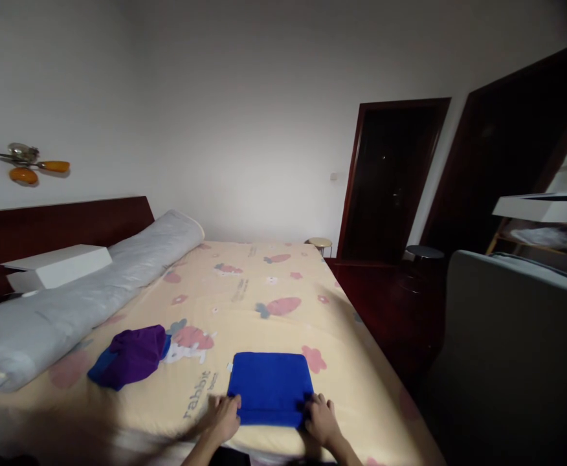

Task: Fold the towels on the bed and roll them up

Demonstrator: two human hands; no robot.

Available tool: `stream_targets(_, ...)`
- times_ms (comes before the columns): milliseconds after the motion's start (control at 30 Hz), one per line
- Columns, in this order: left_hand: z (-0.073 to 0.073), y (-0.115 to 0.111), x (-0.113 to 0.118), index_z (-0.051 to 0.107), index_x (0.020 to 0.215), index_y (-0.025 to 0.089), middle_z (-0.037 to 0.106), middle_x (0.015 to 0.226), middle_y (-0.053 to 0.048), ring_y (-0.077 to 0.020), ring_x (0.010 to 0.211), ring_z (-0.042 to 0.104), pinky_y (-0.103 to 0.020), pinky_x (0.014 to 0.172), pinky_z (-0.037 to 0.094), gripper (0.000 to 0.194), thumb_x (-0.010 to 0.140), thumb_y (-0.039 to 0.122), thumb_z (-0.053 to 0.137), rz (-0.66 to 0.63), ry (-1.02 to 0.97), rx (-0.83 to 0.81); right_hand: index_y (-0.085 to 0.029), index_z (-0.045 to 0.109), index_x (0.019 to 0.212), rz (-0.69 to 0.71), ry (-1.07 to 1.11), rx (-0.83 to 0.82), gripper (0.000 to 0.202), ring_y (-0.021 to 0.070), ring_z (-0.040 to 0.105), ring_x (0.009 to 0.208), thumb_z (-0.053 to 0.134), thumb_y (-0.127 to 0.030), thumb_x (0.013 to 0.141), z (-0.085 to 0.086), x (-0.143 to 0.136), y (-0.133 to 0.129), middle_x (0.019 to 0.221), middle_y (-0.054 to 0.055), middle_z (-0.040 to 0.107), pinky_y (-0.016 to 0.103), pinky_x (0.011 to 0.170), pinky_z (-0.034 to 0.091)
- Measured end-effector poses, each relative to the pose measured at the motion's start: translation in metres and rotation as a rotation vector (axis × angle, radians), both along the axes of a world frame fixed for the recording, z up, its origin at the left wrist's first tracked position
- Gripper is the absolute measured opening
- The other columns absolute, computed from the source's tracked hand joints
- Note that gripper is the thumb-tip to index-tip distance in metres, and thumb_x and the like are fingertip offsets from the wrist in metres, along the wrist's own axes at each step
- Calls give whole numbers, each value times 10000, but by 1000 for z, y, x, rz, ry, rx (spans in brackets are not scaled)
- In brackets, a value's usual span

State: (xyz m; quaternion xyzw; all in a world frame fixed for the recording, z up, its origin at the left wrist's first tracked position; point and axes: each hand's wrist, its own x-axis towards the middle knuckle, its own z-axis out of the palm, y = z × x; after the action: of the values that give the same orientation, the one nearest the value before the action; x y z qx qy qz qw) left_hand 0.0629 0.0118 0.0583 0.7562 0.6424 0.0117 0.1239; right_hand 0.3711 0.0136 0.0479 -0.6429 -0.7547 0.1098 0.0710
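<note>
A flat blue rectangle of folded cloth (271,385) lies on the bed near its front edge, with a small white tag sticking out at its left side. My left hand (226,416) has its fingers curled on the cloth's lower left edge. At the lower right edge, my right hand (321,417) grips in the same way, its fingers bent and partly in shadow. Further left is a crumpled purple and blue piece of cloth (138,353), apart from both hands.
The bed (244,317) has a cream sheet printed with carrots and rabbits. A long grey bolster (94,298) and a white box (65,266) lie along the headboard. To the right stand a grey panel (511,349), a dark stool (424,252) and a door (390,181).
</note>
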Motion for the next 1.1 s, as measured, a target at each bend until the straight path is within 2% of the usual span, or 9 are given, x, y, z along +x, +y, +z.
stream_targets(167, -25, 6, 53, 431, 1434, 155, 437, 1518, -95, -233, 1440, 313, -464, 1201, 163, 693, 747, 81, 372, -36, -64, -32, -229, 611, 1246, -11, 40, 80, 559, 312, 453, 1292, 475, -96, 720, -5, -64, -8, 1342, 118, 572, 490, 1096, 273)
stream_targets(300, -34, 4, 80, 471, 1409, 196, 477, 1495, -48, -181, 1421, 343, -390, 1204, 158, 649, 771, 130, 369, -35, -128, -32, -298, 655, 1154, 19, 156, 105, 446, 250, 516, 1226, 453, -137, 791, -14, -92, -10, 1223, 48, 654, 441, 1090, 299)
stream_targets(467, -23, 0, 32, 623, 1192, 276, 612, 1344, -26, -203, 1348, 431, -453, 1148, 219, 457, 823, 209, 363, 102, -151, 51, -369, 557, 1325, 73, 180, 134, 611, 238, 538, 1224, 469, -152, 760, -46, -31, -6, 1290, 6, 641, 403, 1050, 355)
stream_targets(567, -17, -1, 0, 650, 1109, 311, 655, 1261, -2, -202, 1285, 488, -457, 1105, 264, 401, 827, 235, 375, 212, -112, 88, -411, 563, 1312, -21, 135, 242, 634, 261, 528, 1253, 435, -139, 754, -68, 0, -5, 1309, -20, 632, 441, 1031, 372)
stream_targets(700, -25, 2, 10, 605, 1254, 259, 576, 1390, -56, -246, 1343, 439, -487, 1094, 295, 522, 790, 161, 387, 335, 11, 207, -396, 618, 1250, -187, 121, 381, 581, 322, 499, 1283, 476, -152, 742, -78, -22, -2, 1358, 14, 594, 509, 1032, 356)
stream_targets(767, -36, 4, 34, 545, 1346, 237, 501, 1473, -54, -233, 1387, 396, -462, 1126, 300, 635, 749, 88, 386, 243, 2, 240, -387, 655, 1185, -114, 165, 397, 472, 315, 551, 1219, 519, -202, 772, -76, -51, -1, 1301, 28, 634, 473, 1008, 385)
stream_targets(900, -59, 7, 66, 524, 1375, 289, 528, 1448, -1, -180, 1351, 460, -354, 1151, 354, 615, 800, 110, 398, -166, -100, 192, -400, 651, 1158, 131, 245, 338, 336, 240, 640, 1062, 536, -320, 852, -71, -92, 0, 1169, 0, 703, 381, 947, 443)
stream_targets(1000, -61, 6, 44, 421, 1433, 365, 461, 1491, 28, -182, 1372, 437, -398, 1155, 365, 542, 907, 242, 386, -275, -132, 173, -390, 614, 1243, 101, 216, 304, 377, 261, 603, 1158, 500, -382, 884, -71, -73, -1, 1275, 9, 656, 423, 982, 434)
stream_targets(1100, -53, 4, -1, 332, 1453, 434, 373, 1536, 57, -195, 1425, 350, -502, 1161, 316, 490, 971, 356, 300, -184, -82, 135, -379, 647, 1209, -57, 146, 293, 369, 311, 552, 1231, 451, -422, 899, -73, -21, -2, 1299, 29, 640, 513, 1005, 403)
